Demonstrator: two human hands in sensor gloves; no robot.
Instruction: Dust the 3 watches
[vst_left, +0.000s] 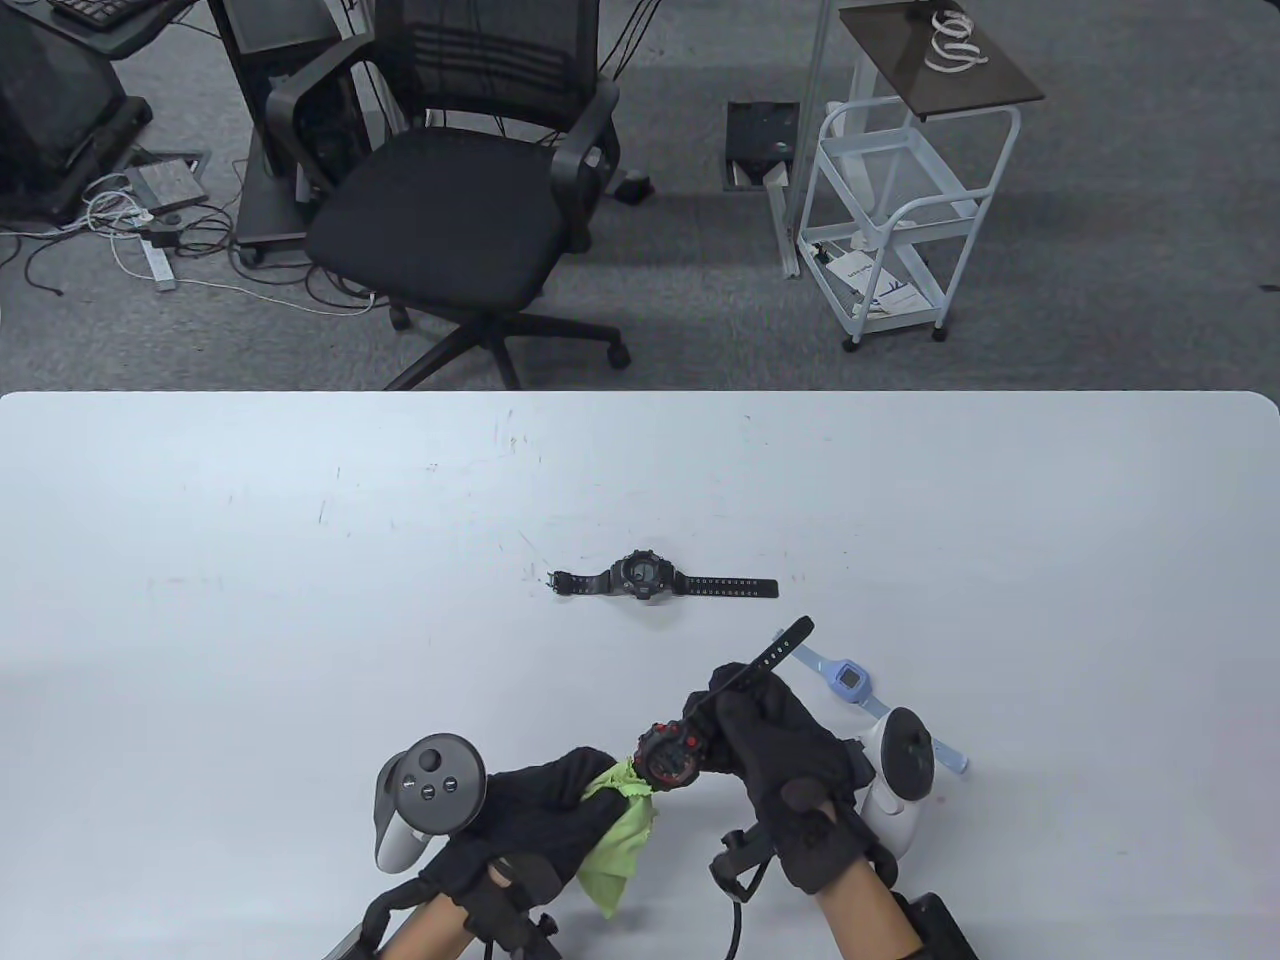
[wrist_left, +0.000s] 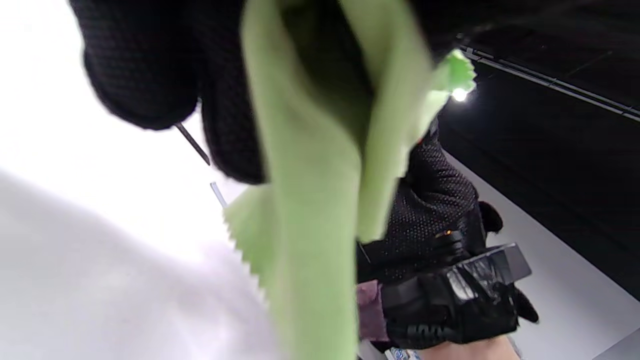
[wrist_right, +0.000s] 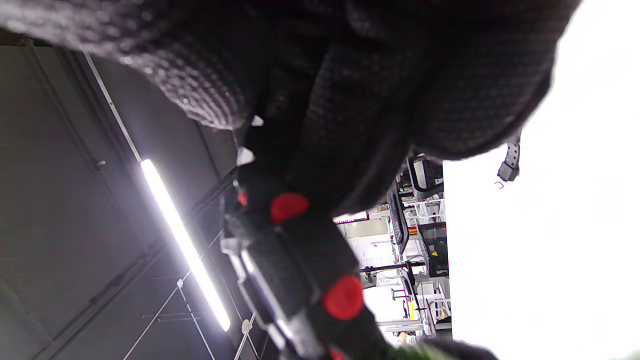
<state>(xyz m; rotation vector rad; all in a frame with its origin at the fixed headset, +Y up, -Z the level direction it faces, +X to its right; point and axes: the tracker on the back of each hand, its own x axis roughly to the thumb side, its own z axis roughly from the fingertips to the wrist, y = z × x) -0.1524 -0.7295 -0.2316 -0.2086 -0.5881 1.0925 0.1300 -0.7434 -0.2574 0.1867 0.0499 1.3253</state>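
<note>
A: What are the right hand's fingers (vst_left: 745, 725) doing?

B: They are curled round the strap of a black watch with red buttons (vst_left: 668, 755), held up off the desk (vst_left: 250, 600). One end of the strap sticks out past the knuckles, pointing up and away. In the right wrist view the case sits just below the gloved fingers, two red buttons plain on its side.

A: And the left?

B: The left hand (vst_left: 530, 815) grips a green cloth (vst_left: 618, 835). Its fingers are closed on the upper part, which meets the left side of the watch case; the rest hangs loose toward the desk. The left wrist view shows the cloth draped down between the gloved fingers, zigzag edge visible, with the right hand (vst_left: 800, 790) beyond it.

A: So the two hands are together?

B: Close, near the front edge of the desk, cloth against watch.

A: The other watches?

B: A black watch (vst_left: 660, 580) lies flat in the middle of the desk, strap stretched out left and right. A pale blue watch (vst_left: 850, 685) lies just beyond the right hand, partly hidden behind the white tracker (vst_left: 895, 775) on that hand.

A: Anything beyond the desk?

B: An office chair (vst_left: 470, 190) and a white trolley (vst_left: 900, 220) on grey carpet.
</note>
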